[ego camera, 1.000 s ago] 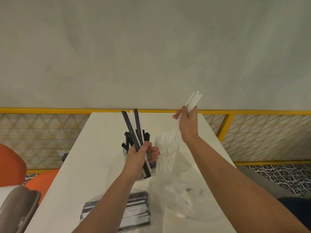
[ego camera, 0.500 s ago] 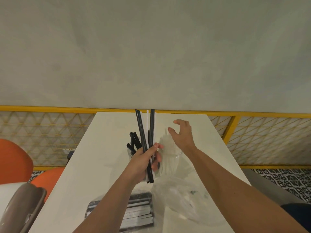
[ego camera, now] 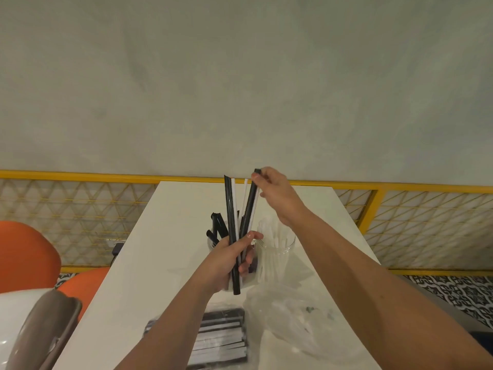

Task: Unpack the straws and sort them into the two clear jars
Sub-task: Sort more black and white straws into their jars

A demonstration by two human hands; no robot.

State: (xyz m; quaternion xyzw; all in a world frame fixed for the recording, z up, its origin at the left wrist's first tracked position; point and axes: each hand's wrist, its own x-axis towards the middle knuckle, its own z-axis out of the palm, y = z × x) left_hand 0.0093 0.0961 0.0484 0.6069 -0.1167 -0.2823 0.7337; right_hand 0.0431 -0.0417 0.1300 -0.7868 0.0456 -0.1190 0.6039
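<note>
My left hand grips a mixed bundle of black and white straws upright above the white table. At the bundle's top, my right hand pinches the tip of one black straw. Behind the left hand stands a clear jar with black straws, mostly hidden. Right of it, a clear jar holds several white straws.
A pack of black and white straws in plastic wrap lies near the front edge. A crumpled clear bag lies to its right. A yellow mesh railing runs behind the table. Orange seats and a grey chair back are at left.
My right hand let the white straws go into the right jar, then rose to the bundle's top and took the tip of a black straw. The left hand kept hold of the bundle.
</note>
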